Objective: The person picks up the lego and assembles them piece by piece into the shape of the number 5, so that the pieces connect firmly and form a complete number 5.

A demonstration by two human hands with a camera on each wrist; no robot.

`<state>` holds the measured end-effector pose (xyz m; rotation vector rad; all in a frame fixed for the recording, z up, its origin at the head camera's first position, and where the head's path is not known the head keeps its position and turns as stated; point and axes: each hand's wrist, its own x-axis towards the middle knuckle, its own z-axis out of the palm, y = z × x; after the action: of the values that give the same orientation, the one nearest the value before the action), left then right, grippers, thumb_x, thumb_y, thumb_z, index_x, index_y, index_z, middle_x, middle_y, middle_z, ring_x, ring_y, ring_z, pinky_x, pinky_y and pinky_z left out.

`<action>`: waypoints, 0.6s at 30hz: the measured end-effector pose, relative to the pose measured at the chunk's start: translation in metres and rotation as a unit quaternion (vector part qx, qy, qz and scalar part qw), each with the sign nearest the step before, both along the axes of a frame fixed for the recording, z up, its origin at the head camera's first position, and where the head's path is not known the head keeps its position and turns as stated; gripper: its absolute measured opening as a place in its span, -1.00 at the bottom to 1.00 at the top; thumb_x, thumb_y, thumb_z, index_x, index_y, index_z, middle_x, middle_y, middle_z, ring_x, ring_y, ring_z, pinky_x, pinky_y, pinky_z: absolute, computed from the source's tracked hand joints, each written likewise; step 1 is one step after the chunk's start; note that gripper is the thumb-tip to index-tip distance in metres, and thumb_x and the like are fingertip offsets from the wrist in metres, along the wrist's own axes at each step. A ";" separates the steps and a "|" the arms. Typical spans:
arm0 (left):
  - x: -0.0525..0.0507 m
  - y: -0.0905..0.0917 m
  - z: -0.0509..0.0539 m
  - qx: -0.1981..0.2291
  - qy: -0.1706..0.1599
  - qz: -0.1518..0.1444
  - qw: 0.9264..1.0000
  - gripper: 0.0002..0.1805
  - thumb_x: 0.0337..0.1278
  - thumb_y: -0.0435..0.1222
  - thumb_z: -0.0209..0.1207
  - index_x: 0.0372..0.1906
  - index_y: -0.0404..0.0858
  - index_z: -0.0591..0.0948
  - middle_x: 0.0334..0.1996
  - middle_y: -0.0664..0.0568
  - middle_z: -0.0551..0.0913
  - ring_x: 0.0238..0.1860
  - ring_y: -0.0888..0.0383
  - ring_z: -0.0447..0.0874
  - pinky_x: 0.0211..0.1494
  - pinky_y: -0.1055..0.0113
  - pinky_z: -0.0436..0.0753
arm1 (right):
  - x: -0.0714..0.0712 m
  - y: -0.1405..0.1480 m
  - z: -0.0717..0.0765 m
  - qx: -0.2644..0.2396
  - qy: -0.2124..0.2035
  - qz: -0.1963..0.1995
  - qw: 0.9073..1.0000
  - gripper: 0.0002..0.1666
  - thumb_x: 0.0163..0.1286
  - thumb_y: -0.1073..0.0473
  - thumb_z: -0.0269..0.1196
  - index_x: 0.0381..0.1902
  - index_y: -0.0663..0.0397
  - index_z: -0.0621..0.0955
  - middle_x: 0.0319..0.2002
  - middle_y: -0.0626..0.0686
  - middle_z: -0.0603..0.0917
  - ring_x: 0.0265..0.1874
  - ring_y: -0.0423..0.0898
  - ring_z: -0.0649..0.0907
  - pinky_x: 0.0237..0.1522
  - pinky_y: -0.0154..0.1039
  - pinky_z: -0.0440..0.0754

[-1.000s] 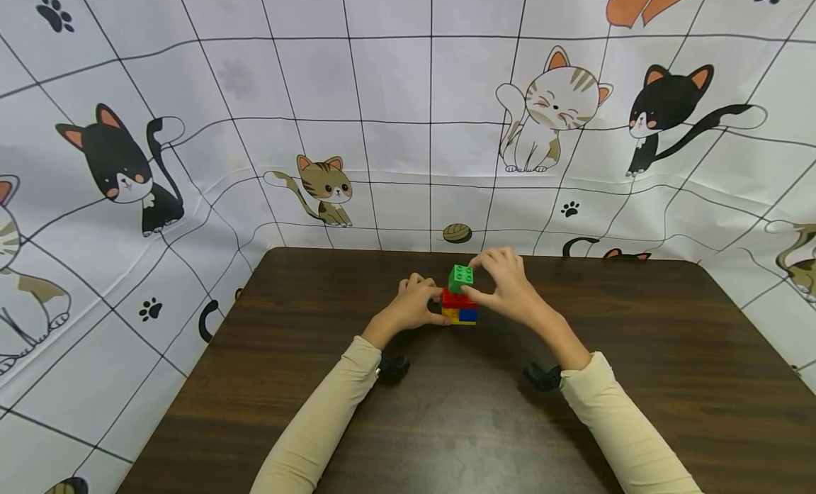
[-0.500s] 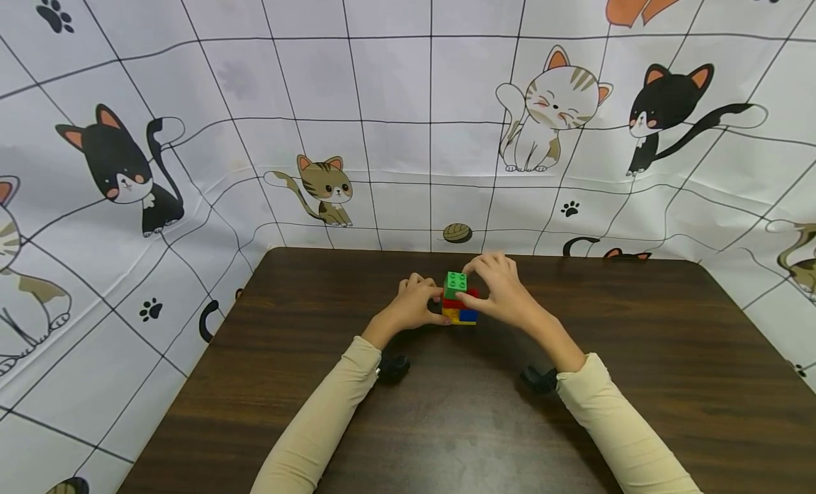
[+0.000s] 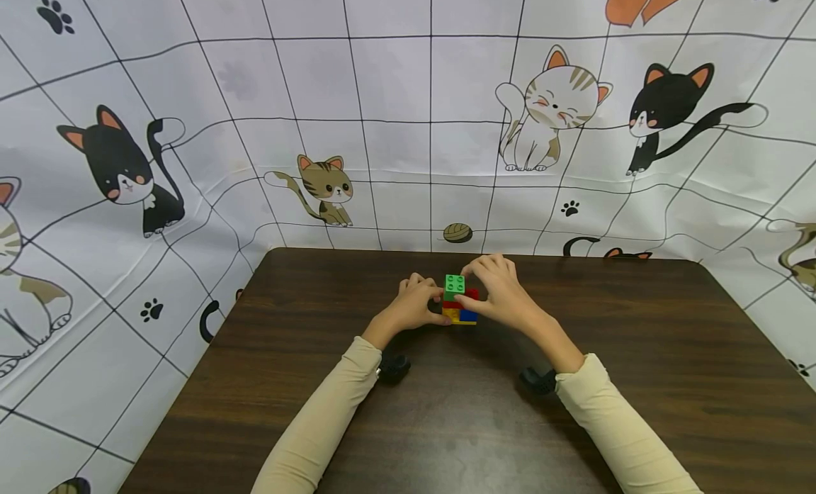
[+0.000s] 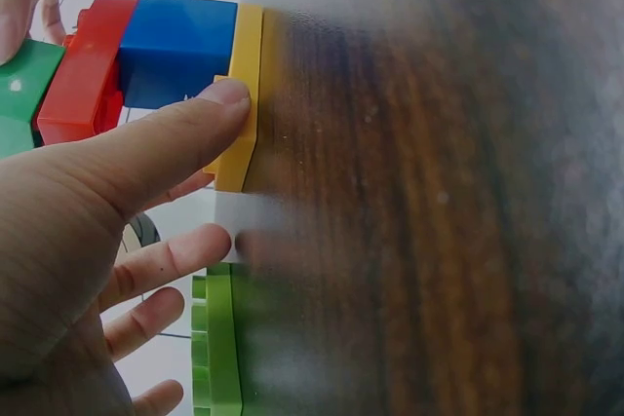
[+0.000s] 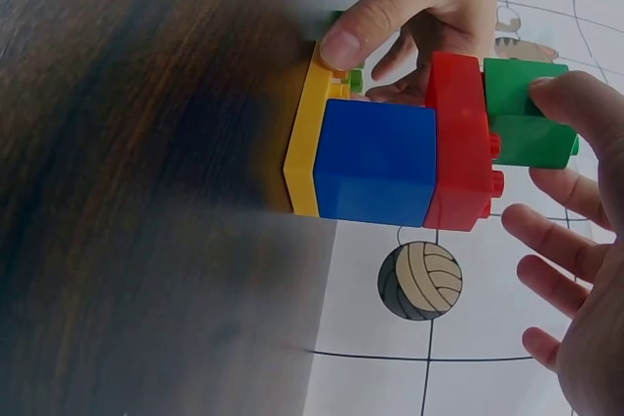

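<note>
A small stack of toy building bricks stands on the far part of the table: a thin yellow plate [image 5: 305, 143] at the bottom, a blue brick [image 5: 375, 161] on it, a red brick [image 5: 456, 143] above, and a green brick [image 3: 455, 285] on the red one's left end. Whether the green brick is fully seated, I cannot tell. My right hand [image 3: 500, 288] pinches it between thumb and index finger. With its thumb on the yellow plate's studded left end, my left hand [image 3: 411, 306] grips the stack's base; its index finger is partly hidden behind the thumb in the left wrist view.
A light green studded piece [image 4: 219, 338] lies on the table beyond my left fingers. Black wrist devices [image 3: 393, 368] hang under both wrists. The brown table [image 3: 472, 423] ends close behind the stack, where a white cat-print sheet [image 3: 395, 147] hangs.
My right hand has moved the green brick left and down onto the red brick's left end, uncovering red studs on the right. The left hand has stayed in place at the stack.
</note>
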<state>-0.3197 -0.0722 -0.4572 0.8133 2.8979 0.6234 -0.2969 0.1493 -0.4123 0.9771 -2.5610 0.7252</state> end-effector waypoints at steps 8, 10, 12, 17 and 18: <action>0.001 0.001 0.000 0.007 -0.003 0.003 1.000 -0.46 0.10 0.05 0.45 0.08 -0.18 0.70 -0.01 0.02 0.61 0.16 -0.02 0.31 0.34 -0.07 0.19 | 0.001 -0.001 0.000 -0.004 0.000 -0.003 1.000 -0.56 0.31 -0.01 0.45 0.00 0.10 0.61 0.05 0.15 0.62 0.12 0.18 0.43 0.29 0.29 0.17; 0.001 0.001 -0.001 0.007 -0.003 0.003 1.000 -0.45 0.10 0.05 0.45 0.10 -0.19 0.70 -0.01 0.02 0.61 0.17 -0.02 0.30 0.34 -0.07 0.19 | 0.001 -0.001 -0.001 -0.003 0.001 -0.004 1.000 -0.56 0.32 -0.01 0.44 0.01 0.11 0.61 0.05 0.15 0.63 0.12 0.18 0.43 0.29 0.29 0.18; 0.001 0.001 -0.001 0.007 -0.004 0.003 1.000 -0.44 0.10 0.06 0.44 0.11 -0.19 0.69 0.00 0.02 0.61 0.18 -0.02 0.30 0.35 -0.07 0.19 | 0.001 -0.002 -0.002 -0.002 0.003 -0.005 1.000 -0.56 0.33 -0.01 0.43 0.02 0.11 0.61 0.05 0.15 0.63 0.11 0.17 0.43 0.28 0.29 0.18; 0.000 0.001 -0.001 0.007 -0.004 0.003 1.000 -0.42 0.10 0.07 0.44 0.13 -0.19 0.69 0.01 0.01 0.61 0.19 -0.03 0.30 0.37 -0.08 0.18 | 0.001 -0.002 -0.003 0.000 0.003 -0.005 1.000 -0.57 0.34 0.00 0.42 0.03 0.12 0.61 0.04 0.15 0.63 0.09 0.15 0.43 0.25 0.27 0.21; 0.000 0.001 -0.001 0.007 -0.004 0.004 1.000 -0.42 0.10 0.07 0.44 0.13 -0.19 0.70 0.01 0.02 0.61 0.19 -0.02 0.30 0.37 -0.08 0.19 | 0.001 -0.002 -0.003 -0.001 0.001 -0.005 1.000 -0.57 0.34 0.00 0.42 0.03 0.13 0.61 0.04 0.14 0.64 0.09 0.15 0.43 0.25 0.26 0.21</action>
<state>-0.3192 -0.0711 -0.4585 0.8007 2.8939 0.6463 -0.2961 0.1471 -0.4150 0.9623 -2.5624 0.7228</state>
